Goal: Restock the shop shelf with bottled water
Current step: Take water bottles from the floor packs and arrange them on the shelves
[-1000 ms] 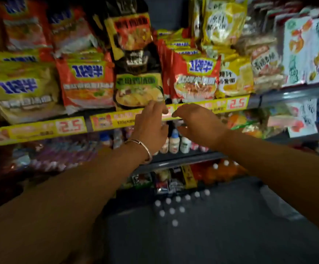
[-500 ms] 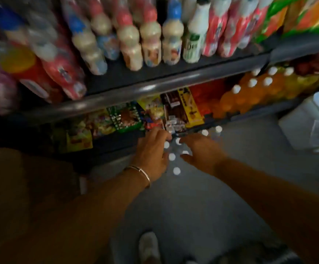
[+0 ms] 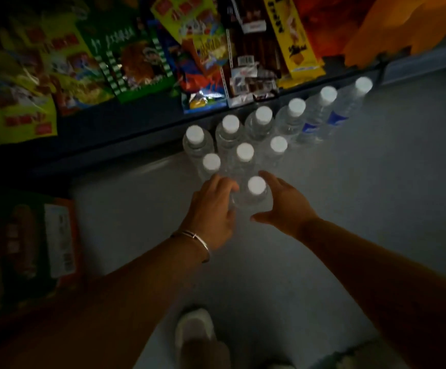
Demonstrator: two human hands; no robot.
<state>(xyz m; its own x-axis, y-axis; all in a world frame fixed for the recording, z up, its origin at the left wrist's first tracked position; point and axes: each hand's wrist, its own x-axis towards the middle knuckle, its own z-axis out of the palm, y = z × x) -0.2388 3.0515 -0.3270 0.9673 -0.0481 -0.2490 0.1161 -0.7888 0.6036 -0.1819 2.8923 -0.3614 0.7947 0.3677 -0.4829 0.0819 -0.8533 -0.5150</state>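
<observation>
Several clear water bottles with white caps stand on the grey floor in front of the bottom shelf (image 3: pixel 126 139). One row of bottles (image 3: pixel 293 113) runs along the shelf edge, and a small cluster (image 3: pixel 244 153) stands in front of it. The nearest bottle (image 3: pixel 256 186) stands between my two hands. My left hand (image 3: pixel 211 209), with a bracelet on its wrist, has its curled fingers at the bottle's left side. My right hand (image 3: pixel 283 206) is spread around the right side, thumb below and fingers above. I cannot tell whether either hand presses on the bottle.
The bottom shelf holds snack bags (image 3: pixel 126 62) and chocolate packs (image 3: pixel 253 62). Orange packaging (image 3: pixel 376 27) lies at the top right. A cardboard box (image 3: pixel 43 243) stands at the left. My shoe (image 3: pixel 195 331) is on the floor below the hands.
My view has dropped from the noodle shelf past the drinks shelf to the floor. Both hands have come down with it and now flank the nearest bottle.
</observation>
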